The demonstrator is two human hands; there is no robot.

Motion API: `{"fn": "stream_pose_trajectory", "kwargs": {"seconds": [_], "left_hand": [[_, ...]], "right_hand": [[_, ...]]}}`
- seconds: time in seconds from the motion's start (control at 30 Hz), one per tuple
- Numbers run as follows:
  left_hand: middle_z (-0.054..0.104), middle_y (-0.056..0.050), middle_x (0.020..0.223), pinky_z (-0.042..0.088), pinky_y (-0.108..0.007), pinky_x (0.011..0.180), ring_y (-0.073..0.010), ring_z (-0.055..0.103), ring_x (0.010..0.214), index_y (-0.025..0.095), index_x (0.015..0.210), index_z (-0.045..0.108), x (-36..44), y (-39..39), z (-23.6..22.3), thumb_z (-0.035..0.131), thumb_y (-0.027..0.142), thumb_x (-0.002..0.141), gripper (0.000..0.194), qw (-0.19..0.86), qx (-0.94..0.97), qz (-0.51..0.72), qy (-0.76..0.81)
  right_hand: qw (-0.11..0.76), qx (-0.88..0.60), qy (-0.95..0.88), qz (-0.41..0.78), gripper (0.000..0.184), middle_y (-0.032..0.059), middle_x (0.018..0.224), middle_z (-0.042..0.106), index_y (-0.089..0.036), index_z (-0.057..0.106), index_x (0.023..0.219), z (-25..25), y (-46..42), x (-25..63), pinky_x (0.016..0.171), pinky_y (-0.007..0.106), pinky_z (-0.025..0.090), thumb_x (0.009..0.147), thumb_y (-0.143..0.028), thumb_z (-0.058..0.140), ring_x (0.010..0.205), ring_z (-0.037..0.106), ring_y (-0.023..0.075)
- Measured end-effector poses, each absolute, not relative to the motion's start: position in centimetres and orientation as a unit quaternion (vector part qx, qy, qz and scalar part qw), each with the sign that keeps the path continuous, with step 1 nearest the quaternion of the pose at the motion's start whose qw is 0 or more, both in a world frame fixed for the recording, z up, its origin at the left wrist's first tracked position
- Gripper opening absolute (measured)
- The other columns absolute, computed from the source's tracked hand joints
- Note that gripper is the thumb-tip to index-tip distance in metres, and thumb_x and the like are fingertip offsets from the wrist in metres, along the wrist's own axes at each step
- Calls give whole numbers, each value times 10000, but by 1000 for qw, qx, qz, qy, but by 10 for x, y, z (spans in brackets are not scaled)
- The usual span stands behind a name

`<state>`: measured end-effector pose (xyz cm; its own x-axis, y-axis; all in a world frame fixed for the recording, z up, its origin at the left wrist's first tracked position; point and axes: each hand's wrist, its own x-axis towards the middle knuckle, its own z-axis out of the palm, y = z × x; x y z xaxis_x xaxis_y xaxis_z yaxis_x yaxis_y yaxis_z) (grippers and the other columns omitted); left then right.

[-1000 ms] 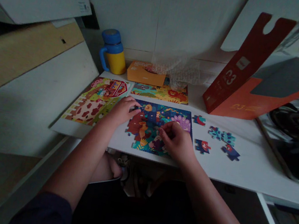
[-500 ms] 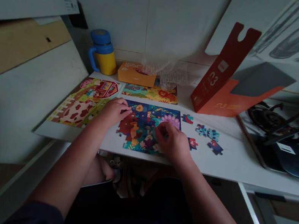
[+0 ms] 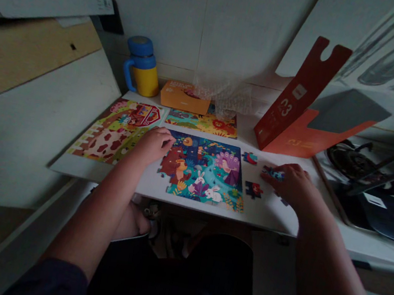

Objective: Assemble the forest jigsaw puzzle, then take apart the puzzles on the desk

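A mostly joined jigsaw puzzle with a dark blue night forest, rabbits and a purple peacock lies on the white table. At its upper left edge rests my left hand, fingers curled with thumb and index close together; anything between them is too small to make out. My right hand is over the loose pieces to the right, its thumb and fingers closed about a blue puzzle piece. Beside it lie a red-and-blue piece and a teal-and-red piece. Another piece is partly hidden under the right hand.
A farm puzzle lies left, and a yellow jungle puzzle behind. Along the wall stand a blue-and-yellow flask, an orange box, bubble wrap and a tall open orange carton. A black rack stands far right.
My right hand has moved right, from the puzzle's right part to the loose pieces, uncovering the rabbits and lower right corner. My left hand has stayed at the upper left edge.
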<state>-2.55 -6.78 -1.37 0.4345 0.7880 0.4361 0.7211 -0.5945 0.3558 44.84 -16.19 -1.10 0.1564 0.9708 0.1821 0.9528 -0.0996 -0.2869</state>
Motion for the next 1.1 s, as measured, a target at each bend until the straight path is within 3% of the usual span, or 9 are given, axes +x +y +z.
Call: {"fn": "stream_pose_trajectory", "kwargs": {"seconds": [0.1, 0.27, 0.37, 0.47, 0.67, 0.77, 0.87, 1.0, 1.1], "left_hand": [[741, -67, 1019, 545, -374, 940, -229, 680, 981, 219, 955, 780, -26, -68, -13, 575, 232, 978, 206, 62, 840, 287, 455], [733, -65, 993, 551, -368, 937, -226, 682, 976, 217, 932, 751, -27, -68, -12, 579, 198, 960, 176, 71, 836, 298, 455], [732, -61, 990, 550, -368, 935, -226, 682, 973, 221, 920, 739, -27, -68, -12, 585, 186, 949, 161, 75, 834, 300, 457], [731, -63, 996, 544, -369, 932, -229, 680, 975, 218, 916, 737, -27, -68, -12, 589, 175, 939, 156, 76, 833, 302, 458], [733, -68, 979, 539, -368, 911, -233, 680, 963, 209, 914, 742, -27, -69, -12, 584, 174, 940, 164, 76, 830, 311, 456], [735, -65, 981, 539, -367, 915, -231, 681, 964, 211, 922, 744, -26, -69, -12, 584, 175, 940, 165, 86, 827, 315, 458], [738, -64, 978, 540, -364, 912, -228, 685, 961, 209, 922, 748, -25, -70, -10, 587, 186, 944, 164, 97, 825, 320, 456], [746, -63, 980, 542, -355, 876, -221, 692, 939, 208, 928, 755, -23, -74, -5, 598, 211, 954, 159, 106, 811, 344, 462], [755, -59, 985, 541, -355, 894, -217, 697, 953, 212, 938, 755, -21, -78, -1, 615, 218, 954, 141, 122, 806, 364, 451]], "right_hand": [[95, -757, -645, 28, 662, 282, 1219, 615, -138, 770, 1085, -8, -158, 452, 835, 534, 511, 818, -738, 683, 1105, 574, 431], [89, -750, -655, 1, 661, 332, 1177, 607, -121, 747, 1023, -14, -156, 457, 867, 526, 451, 838, -752, 671, 1127, 556, 442], [108, -747, -656, -16, 678, 334, 1155, 617, -125, 705, 1016, -17, -157, 457, 874, 516, 441, 824, -775, 672, 1149, 554, 445], [144, -752, -643, -12, 670, 269, 1080, 660, -157, 650, 1043, -17, -160, 451, 829, 499, 468, 801, -781, 681, 1066, 591, 420], [261, -706, -658, 30, 416, 192, 1061, 721, -205, 564, 1173, -8, -168, 419, 753, 450, 502, 918, -529, 618, 889, 670, 335], [337, -677, -645, 110, 536, 146, 1061, 729, -224, 497, 1290, -4, -170, 391, 662, 386, 508, 882, -509, 696, 810, 685, 283], [399, -613, -638, 241, 601, 62, 954, 726, -267, 493, 1262, 0, -169, 358, 602, 330, 516, 822, -549, 789, 752, 672, 233], [437, -529, -626, 370, 474, 11, 853, 672, -266, 560, 1034, 3, -165, 316, 567, 306, 509, 772, -533, 852, 667, 601, 175], [420, -484, -648, 411, 345, 10, 873, 673, -255, 621, 1016, 2, -161, 291, 628, 313, 513, 829, -466, 818, 717, 613, 173]]}}
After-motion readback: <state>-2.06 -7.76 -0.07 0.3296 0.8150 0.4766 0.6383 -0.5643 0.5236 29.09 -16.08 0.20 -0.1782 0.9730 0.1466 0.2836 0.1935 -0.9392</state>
